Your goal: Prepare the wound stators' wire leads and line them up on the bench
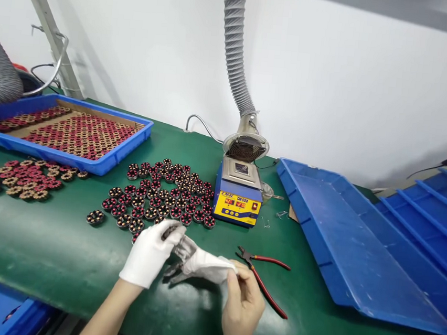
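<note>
My left hand (152, 253) wears a white glove with dark smudges at the fingertips. A second white glove (208, 266), its fingers stained dark grey, stretches between both hands above the green table. The left fingers pinch its stained finger end, while my bare right hand (244, 304) pinches the cuff. Just right of that hand lie pliers (263, 284) with red handles, their jaws pointing up and left. Beyond my left hand, many small round motor stators (165, 193) with black, red and copper parts sit in a cluster.
A blue and yellow solder pot (237, 206) with a lit display stands under a ducted hood (245, 143). At the left, a blue tray (126, 150) holds rows of ring parts; more ring parts (25, 177) lie before it. A large blue tray (319, 245) sits at the right.
</note>
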Demonstrator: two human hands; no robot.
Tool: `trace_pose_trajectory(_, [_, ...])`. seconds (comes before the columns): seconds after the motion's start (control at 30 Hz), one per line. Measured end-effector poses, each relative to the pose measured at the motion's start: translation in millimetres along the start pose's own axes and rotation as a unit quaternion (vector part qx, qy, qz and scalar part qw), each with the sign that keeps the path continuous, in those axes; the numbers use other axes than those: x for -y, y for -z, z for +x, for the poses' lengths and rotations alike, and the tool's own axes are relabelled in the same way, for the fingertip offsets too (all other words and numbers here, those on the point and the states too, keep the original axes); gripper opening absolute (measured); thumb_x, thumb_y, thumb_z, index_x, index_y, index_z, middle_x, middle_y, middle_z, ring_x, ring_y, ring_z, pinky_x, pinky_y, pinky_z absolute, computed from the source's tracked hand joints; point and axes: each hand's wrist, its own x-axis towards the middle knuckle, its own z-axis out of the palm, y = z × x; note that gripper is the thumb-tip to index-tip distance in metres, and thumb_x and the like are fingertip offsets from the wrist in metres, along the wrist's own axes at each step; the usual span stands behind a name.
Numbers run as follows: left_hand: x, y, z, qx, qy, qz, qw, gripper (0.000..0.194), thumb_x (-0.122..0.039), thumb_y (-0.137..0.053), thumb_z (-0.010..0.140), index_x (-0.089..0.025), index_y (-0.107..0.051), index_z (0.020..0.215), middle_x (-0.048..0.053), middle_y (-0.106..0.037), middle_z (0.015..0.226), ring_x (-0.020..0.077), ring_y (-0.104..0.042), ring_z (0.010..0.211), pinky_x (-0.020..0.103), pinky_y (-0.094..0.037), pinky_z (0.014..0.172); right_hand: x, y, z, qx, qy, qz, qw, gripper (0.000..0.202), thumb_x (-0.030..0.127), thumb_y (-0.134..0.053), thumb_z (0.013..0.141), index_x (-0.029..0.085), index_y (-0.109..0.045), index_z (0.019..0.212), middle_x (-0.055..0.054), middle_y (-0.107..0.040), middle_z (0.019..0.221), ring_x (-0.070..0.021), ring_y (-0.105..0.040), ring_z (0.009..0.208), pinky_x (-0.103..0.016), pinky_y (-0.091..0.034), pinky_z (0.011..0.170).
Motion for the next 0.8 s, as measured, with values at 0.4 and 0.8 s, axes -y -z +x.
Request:
trace_pose_trajectory(0.4, [-33, -58.4, -64, 0.172, -0.145, 0.233, 0.946, 0.024, -0.026, -0.056, 0.078, -0.025, -0.056, 0.102, 0.005, -0.064, 0.093, 0.0260, -0.059, 0.078, 0.036, -0.044, 0.070, -1, 4, 5, 0.017, -0.231, 0.117, 0.966, 0.018, 0.037, -0.062, 0.072, 0.019, -0.061, 0.072, 0.000, -0.062, 0.067, -0.0150, -0.055, 0.062, -0.025, -0.043, 0.057])
trace_pose_trajectory(0.8, [-36, -64.4, -76, 0.243, -0.147, 0.034, 0.958, 0.032, 0.000, -0.043, 0.058, -0.022, -0.057, 0.076, 0.003, -0.055, 0.086, 0.0177, -0.052, 0.075, 0.026, -0.042, 0.063, 16, 15, 9, 0.090, -0.282, 0.225, 0.928, 0.033, 0.025, -0.059, 0.074, 0.024, -0.061, 0.107, -0.005, -0.067, 0.104, -0.0223, -0.062, 0.092, -0.039, -0.045, 0.087])
